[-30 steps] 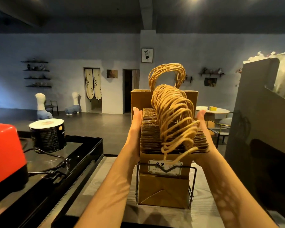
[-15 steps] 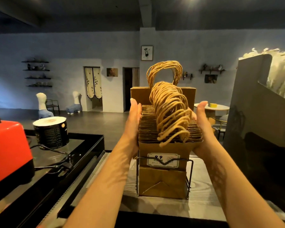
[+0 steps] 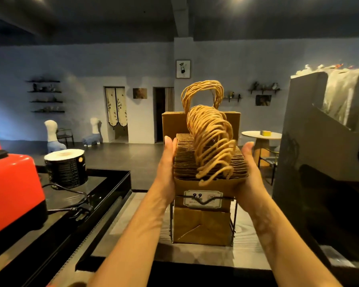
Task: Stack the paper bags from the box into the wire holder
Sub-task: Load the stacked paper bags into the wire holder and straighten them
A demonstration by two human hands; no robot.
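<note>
A thick stack of brown paper bags (image 3: 201,224) stands upright in the black wire holder (image 3: 171,222) on the counter. Their twisted paper handles (image 3: 211,141) arch over the top edges. My left hand (image 3: 167,168) lies flat with straight fingers against the stack's left side. My right hand (image 3: 250,168) lies flat against its right side. Together they squeeze the bags between the palms. A white label reading 9.9 (image 3: 202,198) is on the front bag behind the wire. No box shows itself.
A red machine (image 3: 10,191) and a black-wrapped stack of lids (image 3: 65,168) sit on a black tray (image 3: 114,183) at left, with a cable (image 3: 71,206). A tall grey dispenser (image 3: 319,141) with white bags stands at right. A room with a round table (image 3: 261,135) lies behind.
The stack has settled lower in the holder and its front edges have closed up. Both hands stay pressed on its sides. The view has shifted a little.
</note>
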